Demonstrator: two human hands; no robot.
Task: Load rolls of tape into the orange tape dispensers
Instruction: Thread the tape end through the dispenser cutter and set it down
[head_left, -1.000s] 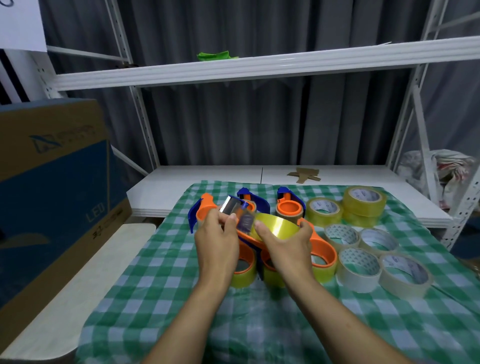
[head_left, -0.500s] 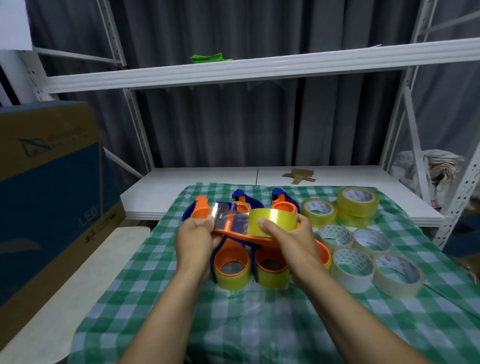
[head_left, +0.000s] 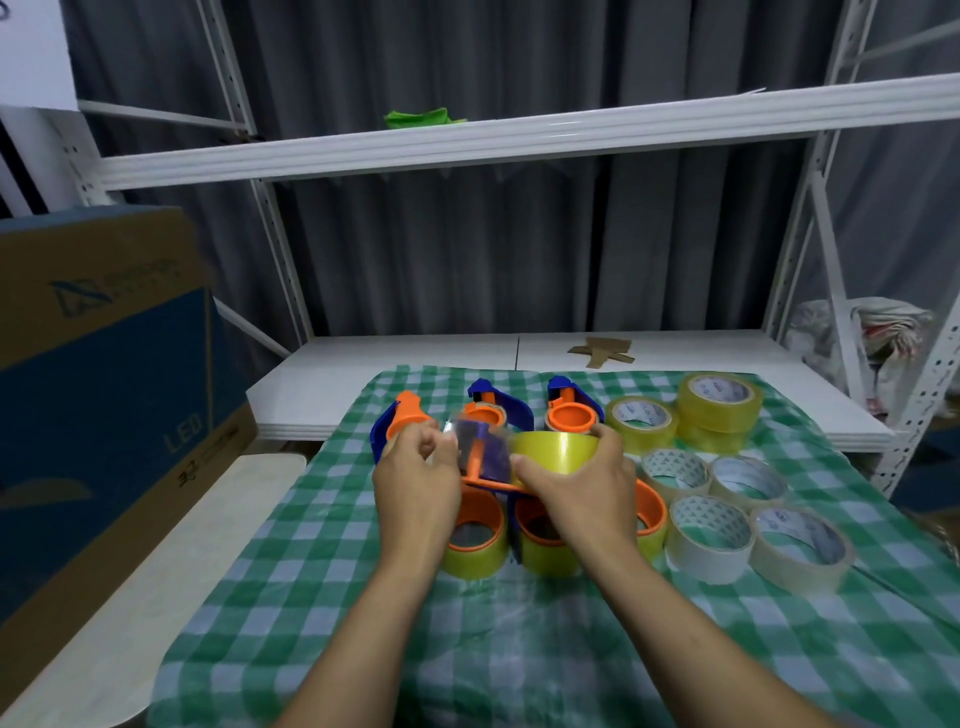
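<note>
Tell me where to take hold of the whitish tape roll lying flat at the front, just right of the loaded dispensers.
Take the whitish tape roll from above: it lies flat on the checked cloth, hole up, so probably thumb inside the core and fingers on its near outer wall. That near side is free; a neighbouring roll crowds its right.

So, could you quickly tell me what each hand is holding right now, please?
Left hand: pinches the blurred front end of the orange dispenser.
Right hand: grips the yellow tape roll on it.
</note>
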